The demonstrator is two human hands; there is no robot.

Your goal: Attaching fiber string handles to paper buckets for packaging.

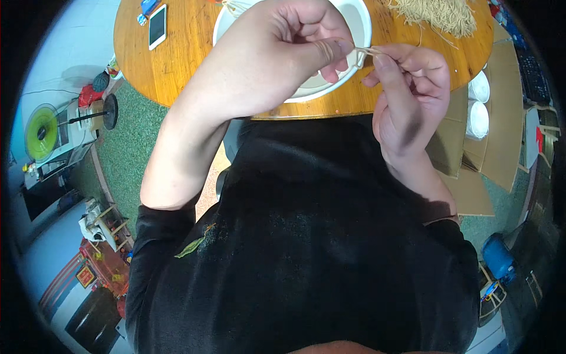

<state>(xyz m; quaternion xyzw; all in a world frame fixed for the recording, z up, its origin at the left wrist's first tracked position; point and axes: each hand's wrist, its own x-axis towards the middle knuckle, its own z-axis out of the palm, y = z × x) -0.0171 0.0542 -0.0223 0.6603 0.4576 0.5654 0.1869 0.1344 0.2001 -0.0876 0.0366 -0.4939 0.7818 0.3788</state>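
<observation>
The left hand (pixel 283 56) and right hand (pixel 407 106) each pinch a tan cord (pixel 368 51), its taut span running sideways between them, seen against the bowl's (pixel 364 26) right rim. Right of the bowl, a strand bundle (pixel 439 15) lies on the worktop (pixel 132 41), nearer the right hand; left, a phone (pixel 157 27).

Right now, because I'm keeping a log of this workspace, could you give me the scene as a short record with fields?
Left hand: pinching a thin pale cord between thumb and finger
Right hand: pinching the same cord, close to the left fingertips
Behind the hands: white basin, partly hidden by the left hand
Surface: round wooden table
Table, left: white-edged phone
Table, right: bundle of tan strands
Right of table: opened cardboard
</observation>
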